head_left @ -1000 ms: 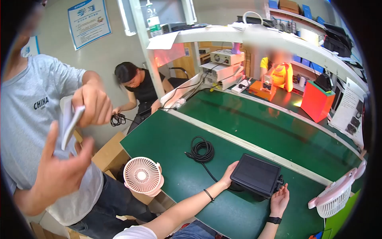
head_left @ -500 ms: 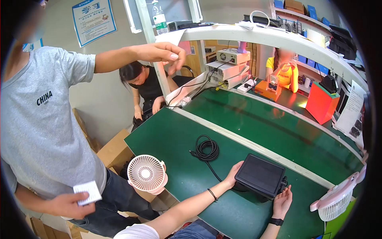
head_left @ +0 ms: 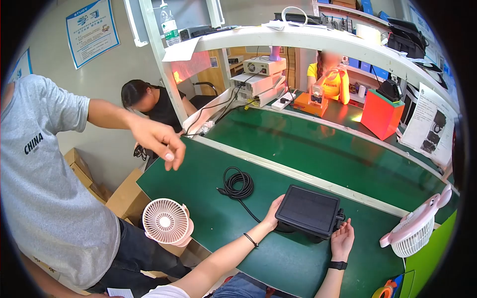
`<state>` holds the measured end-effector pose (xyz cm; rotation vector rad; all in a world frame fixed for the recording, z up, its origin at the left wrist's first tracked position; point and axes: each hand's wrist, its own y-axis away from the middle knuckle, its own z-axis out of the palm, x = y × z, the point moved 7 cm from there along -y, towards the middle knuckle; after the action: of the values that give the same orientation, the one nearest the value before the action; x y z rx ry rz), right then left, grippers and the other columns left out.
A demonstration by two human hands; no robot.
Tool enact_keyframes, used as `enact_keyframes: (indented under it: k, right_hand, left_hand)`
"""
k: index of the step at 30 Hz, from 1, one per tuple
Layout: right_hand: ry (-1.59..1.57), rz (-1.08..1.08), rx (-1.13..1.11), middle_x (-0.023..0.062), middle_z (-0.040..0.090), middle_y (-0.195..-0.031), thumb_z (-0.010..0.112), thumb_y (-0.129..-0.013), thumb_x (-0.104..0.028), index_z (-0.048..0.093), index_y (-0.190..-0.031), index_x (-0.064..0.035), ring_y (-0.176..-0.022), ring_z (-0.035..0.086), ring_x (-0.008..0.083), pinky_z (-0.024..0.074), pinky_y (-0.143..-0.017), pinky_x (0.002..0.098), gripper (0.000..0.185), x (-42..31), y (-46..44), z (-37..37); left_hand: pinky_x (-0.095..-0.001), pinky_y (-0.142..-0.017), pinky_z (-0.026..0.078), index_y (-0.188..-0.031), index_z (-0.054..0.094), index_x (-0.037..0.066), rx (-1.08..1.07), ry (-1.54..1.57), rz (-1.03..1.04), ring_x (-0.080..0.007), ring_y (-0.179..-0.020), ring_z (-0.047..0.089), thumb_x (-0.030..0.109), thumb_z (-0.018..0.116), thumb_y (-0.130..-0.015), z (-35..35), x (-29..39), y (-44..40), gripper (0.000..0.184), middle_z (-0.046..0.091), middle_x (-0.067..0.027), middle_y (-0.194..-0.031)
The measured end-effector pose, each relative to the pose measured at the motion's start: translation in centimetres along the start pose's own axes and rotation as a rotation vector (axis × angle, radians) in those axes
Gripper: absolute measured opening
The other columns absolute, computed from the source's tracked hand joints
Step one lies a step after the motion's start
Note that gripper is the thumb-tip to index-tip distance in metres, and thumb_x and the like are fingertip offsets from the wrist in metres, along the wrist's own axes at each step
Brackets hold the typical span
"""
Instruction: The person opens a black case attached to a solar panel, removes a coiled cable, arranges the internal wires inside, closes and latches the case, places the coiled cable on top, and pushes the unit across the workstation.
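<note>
A black rectangular device with a flat dark panel point(head_left: 308, 210) is held just above the green table point(head_left: 208, 218), tilted a little. My left hand point(head_left: 274, 212) grips its left edge, the fingertips partly hidden behind it. At the device's right side, by a black knob or bracket, is my right hand point(head_left: 343, 237), palm up with fingers loosely curled; its contact with the device is hard to make out. A coiled black cable point(head_left: 238, 185) lies on the table to the left and runs toward the device's underside.
A pink fan point(head_left: 166, 221) stands at the table's left edge, another point(head_left: 417, 228) at the right. A co-worker in grey point(head_left: 54, 184) reaches an arm over the table's left corner. Two other people sit beyond. Cardboard boxes point(head_left: 126, 196) stand at left.
The view has shifted, moving most things left in the picture. The standing co-worker's raised hand has come down over the table corner, and the paper in their other hand is lower. My hands keep their places.
</note>
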<state>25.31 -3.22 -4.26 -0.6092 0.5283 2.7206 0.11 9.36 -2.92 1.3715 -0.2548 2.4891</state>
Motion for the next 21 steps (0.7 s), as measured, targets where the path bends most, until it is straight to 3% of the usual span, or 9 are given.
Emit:
enact_keyframes:
  k: [9, 21]
  right_hand:
    - [-0.006, -0.013, -0.007, -0.0059, 0.059, -0.091, 0.052, -0.093, -0.021, 0.055, -0.122, -0.0164, -0.079, 0.055, 0.0068, 0.044, -0.07, 0.023, 0.029, 0.0, -0.8, -1.2]
    - [0.008, -0.014, -0.009, -0.0063, 0.062, -0.095, 0.053, -0.093, -0.019, 0.058, -0.124, -0.0155, -0.081, 0.056, 0.0036, 0.0458, -0.071, 0.0184, 0.031, 0.0, -1.2, -1.6]
  left_hand:
    - [-0.0233, -0.089, 0.046, -0.123, 0.054, 0.0, -0.027, -0.002, 0.06, -0.0096, -0.102, 0.058, 0.014, 0.044, -0.099, -0.3, -0.6, -0.2, 0.03, 0.062, -0.0046, -0.113]
    - [-0.0237, -0.091, 0.044, -0.126, 0.052, 0.001, -0.04, -0.017, 0.054, -0.01, -0.104, 0.056, 0.02, 0.047, -0.099, -0.7, -1.2, -0.8, 0.034, 0.061, -0.0033, -0.114]
